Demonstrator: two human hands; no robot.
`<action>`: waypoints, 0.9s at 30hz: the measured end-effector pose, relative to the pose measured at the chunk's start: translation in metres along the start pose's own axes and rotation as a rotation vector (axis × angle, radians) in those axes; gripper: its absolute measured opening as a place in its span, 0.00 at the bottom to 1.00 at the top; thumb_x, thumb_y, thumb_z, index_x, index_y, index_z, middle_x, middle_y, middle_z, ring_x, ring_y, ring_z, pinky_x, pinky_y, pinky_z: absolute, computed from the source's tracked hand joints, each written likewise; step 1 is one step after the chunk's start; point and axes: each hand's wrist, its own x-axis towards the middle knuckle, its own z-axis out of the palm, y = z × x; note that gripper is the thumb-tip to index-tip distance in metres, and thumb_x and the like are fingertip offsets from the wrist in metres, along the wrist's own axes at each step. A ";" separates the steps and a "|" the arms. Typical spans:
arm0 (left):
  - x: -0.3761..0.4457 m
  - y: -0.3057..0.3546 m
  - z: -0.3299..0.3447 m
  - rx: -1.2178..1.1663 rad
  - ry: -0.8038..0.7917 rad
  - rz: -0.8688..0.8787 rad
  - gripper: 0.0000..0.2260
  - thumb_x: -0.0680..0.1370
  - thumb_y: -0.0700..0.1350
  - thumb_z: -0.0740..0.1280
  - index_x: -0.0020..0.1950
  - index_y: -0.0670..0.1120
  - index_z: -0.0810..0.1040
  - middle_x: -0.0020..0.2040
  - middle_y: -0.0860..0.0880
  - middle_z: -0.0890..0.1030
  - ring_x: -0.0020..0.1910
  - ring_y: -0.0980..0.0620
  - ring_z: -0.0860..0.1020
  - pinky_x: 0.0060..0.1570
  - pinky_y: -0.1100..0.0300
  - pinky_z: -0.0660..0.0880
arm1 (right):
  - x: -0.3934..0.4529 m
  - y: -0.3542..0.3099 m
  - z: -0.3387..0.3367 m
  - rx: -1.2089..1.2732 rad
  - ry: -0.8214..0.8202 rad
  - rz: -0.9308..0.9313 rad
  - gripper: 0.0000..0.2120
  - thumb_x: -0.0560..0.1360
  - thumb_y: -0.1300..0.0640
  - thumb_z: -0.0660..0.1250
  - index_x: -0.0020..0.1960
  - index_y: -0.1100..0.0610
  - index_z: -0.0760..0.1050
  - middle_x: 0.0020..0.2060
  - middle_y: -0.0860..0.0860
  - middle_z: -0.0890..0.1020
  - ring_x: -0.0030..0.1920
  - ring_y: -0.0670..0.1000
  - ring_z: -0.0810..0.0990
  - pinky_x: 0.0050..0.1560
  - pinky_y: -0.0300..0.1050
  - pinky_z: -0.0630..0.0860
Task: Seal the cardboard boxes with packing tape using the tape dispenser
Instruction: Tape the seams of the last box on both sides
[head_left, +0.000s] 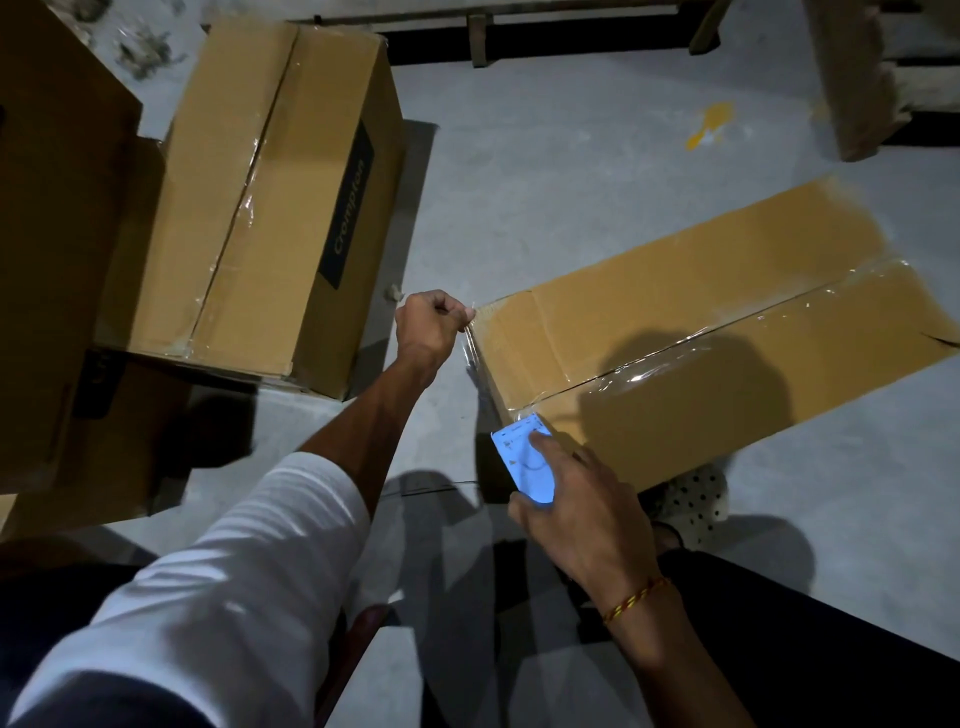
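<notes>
A long cardboard box (701, 332) lies on the floor at centre right, with clear tape along its middle seam. My right hand (576, 499) grips a light blue tape dispenser (524, 460) at the box's near left corner. A strip of clear tape (474, 349) runs along the box's left end edge. My left hand (431, 325) pinches the tape's far end at the upper left corner of the box.
A taped cardboard box with a black label (270, 208) stands at upper left, with more boxes (57, 249) at the left edge. Another box (852, 78) sits at top right. A spotted shoe (691, 501) shows beside the box. Grey floor lies between.
</notes>
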 end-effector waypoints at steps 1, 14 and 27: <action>0.000 0.001 0.000 0.003 -0.002 0.002 0.10 0.74 0.37 0.76 0.34 0.46 0.80 0.38 0.46 0.85 0.40 0.50 0.83 0.51 0.49 0.82 | 0.002 0.001 0.002 0.002 -0.009 0.003 0.31 0.71 0.39 0.66 0.73 0.41 0.63 0.63 0.48 0.73 0.60 0.59 0.77 0.57 0.50 0.75; 0.002 0.002 0.002 0.149 -0.003 0.029 0.11 0.74 0.42 0.76 0.34 0.51 0.79 0.36 0.53 0.83 0.38 0.55 0.83 0.51 0.50 0.82 | 0.012 0.000 0.010 0.030 -0.034 0.017 0.29 0.71 0.43 0.65 0.71 0.42 0.65 0.66 0.48 0.73 0.65 0.56 0.73 0.60 0.49 0.73; -0.010 0.023 0.007 0.835 -0.158 0.122 0.19 0.86 0.55 0.53 0.74 0.52 0.67 0.68 0.41 0.72 0.66 0.38 0.74 0.57 0.45 0.73 | 0.014 -0.002 0.013 0.007 -0.048 0.030 0.30 0.72 0.41 0.65 0.73 0.41 0.62 0.68 0.48 0.71 0.66 0.57 0.72 0.62 0.50 0.70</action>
